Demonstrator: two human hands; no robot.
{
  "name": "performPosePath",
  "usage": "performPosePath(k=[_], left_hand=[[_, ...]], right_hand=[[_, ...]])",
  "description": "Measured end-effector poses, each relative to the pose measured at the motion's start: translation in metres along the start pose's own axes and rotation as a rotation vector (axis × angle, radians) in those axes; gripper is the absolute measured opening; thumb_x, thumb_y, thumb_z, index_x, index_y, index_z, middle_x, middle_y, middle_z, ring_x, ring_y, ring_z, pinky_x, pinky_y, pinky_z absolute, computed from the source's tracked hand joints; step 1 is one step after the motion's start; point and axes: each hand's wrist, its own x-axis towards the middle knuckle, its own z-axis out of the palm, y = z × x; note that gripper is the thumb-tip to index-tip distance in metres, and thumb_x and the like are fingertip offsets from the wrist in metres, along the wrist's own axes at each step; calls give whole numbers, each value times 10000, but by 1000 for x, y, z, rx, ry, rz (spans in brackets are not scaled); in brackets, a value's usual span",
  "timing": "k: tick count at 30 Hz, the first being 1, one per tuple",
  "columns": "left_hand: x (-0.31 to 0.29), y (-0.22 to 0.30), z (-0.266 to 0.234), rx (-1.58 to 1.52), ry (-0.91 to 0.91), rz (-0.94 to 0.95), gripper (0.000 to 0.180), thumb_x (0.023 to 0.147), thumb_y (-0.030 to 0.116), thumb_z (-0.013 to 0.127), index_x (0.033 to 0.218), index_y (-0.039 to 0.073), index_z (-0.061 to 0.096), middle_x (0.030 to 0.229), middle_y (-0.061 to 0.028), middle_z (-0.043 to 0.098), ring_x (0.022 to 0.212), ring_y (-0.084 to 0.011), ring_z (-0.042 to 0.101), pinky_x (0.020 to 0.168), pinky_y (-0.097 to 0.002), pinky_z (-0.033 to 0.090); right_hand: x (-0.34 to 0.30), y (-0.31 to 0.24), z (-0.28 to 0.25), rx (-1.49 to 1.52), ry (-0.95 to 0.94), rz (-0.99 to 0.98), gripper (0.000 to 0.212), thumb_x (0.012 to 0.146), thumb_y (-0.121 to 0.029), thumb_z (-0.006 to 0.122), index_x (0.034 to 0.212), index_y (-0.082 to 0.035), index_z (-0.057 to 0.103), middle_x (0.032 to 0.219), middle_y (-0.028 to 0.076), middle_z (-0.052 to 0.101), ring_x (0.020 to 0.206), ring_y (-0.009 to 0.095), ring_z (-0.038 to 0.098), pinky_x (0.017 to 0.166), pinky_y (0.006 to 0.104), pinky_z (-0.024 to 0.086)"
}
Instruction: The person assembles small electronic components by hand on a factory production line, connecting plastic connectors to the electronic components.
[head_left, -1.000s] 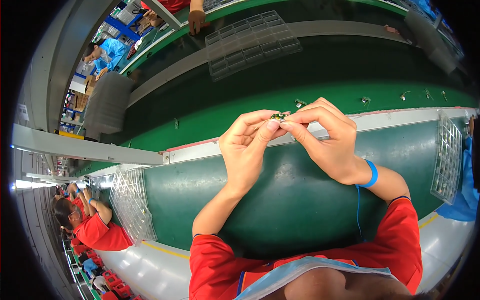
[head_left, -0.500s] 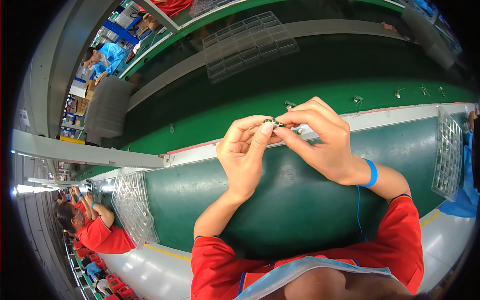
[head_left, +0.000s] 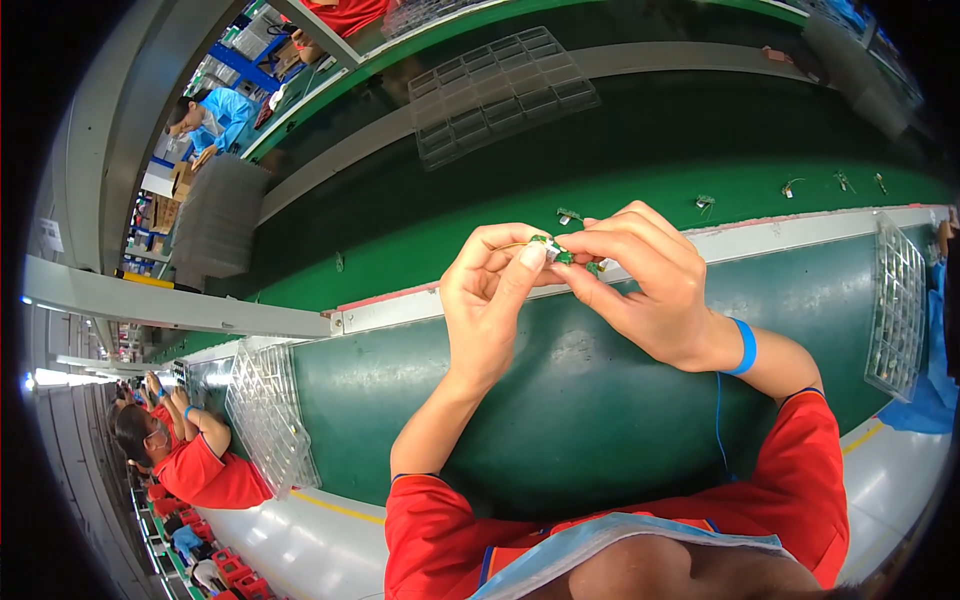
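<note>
A small green circuit board [head_left: 563, 257] with a pale part and a thin yellowish wire is held up between my hands, above the white rail at the belt's near edge. My left hand [head_left: 488, 290] pinches its left end between thumb and fingers. My right hand [head_left: 650, 275] closes on its right side with thumb and fingertips, which hide part of it. Just under the right fingers another bit of green board [head_left: 594, 268] shows, and I cannot tell whether it joins the held one. A blue wrist strap [head_left: 744, 347] with a cord circles my right wrist.
Several small boards, one being a board with a white part [head_left: 705, 203], lie along the green belt [head_left: 480, 215]. Clear compartment trays stand beyond [head_left: 505, 90], left [head_left: 268, 415] and right [head_left: 895, 310] of the green worktop [head_left: 390, 390]. A co-worker in red [head_left: 205, 465] sits at left.
The boards on the belt have shifted slightly left. The board in my hands has turned, so more of its green and pale surfaces show. Both hands keep their pinch.
</note>
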Motion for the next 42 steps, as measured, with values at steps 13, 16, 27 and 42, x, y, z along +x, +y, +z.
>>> performPosePath(k=[13,16,27,42], left_hand=[[-5,-1,-1,23,-41,28,116,914,30,610,1007,-29,574,922,-117,650,740,-135,616,663,-263,515],[-3,0,-2,16,-3,12,105,908,44,619,974,-27,580,903,-113,649,726,-135,608,650,-268,512],[55,-22,-119,1800,190,113,282,811,163,700,1061,32,693,744,-136,653,677,-267,623,693,-358,495],[58,-70,-66,643,88,-232,168,872,17,624,1017,-46,678,859,-86,683,659,-95,606,572,-226,501]], right_hand=[[-4,1,4,2,52,-104,295,660,34,791,932,-2,683,821,94,677,704,233,628,699,344,571],[-6,2,5,14,17,-70,289,665,16,796,930,-4,682,848,100,677,721,239,628,725,354,564],[18,44,-14,-176,-101,230,163,818,-76,699,946,21,670,862,111,655,791,226,623,700,315,495],[5,49,-4,-211,-238,116,153,800,-50,682,940,4,657,903,112,647,837,269,599,713,361,496]])
